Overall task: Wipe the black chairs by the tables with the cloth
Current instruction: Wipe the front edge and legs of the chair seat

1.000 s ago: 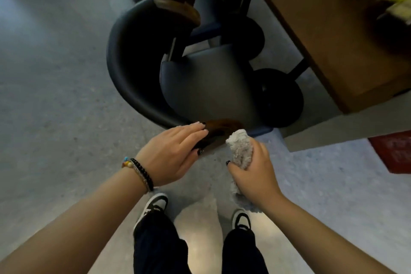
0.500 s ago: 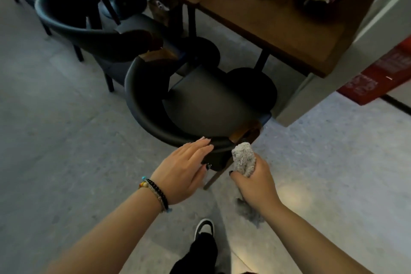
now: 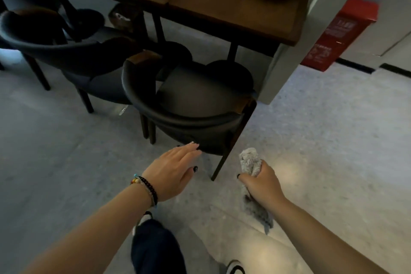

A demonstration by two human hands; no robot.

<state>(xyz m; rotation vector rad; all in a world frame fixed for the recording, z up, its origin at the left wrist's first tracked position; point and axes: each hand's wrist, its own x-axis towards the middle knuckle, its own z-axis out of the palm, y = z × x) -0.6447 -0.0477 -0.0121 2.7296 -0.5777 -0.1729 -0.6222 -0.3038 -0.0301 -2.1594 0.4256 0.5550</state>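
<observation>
Your left hand (image 3: 172, 170) reaches flat, fingers straight, toward the curved back of the nearest black chair (image 3: 189, 104), its fingertips at the backrest's lower edge. Your right hand (image 3: 260, 181) grips the bunched grey cloth (image 3: 250, 160) just right of that chair's rear leg, apart from it. The chair is tucked partly under the brown surface (image 3: 233, 6).

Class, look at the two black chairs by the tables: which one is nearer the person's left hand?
The right-hand black chair. The left hand reaches its curved back, while the other black chair stands further left.
</observation>
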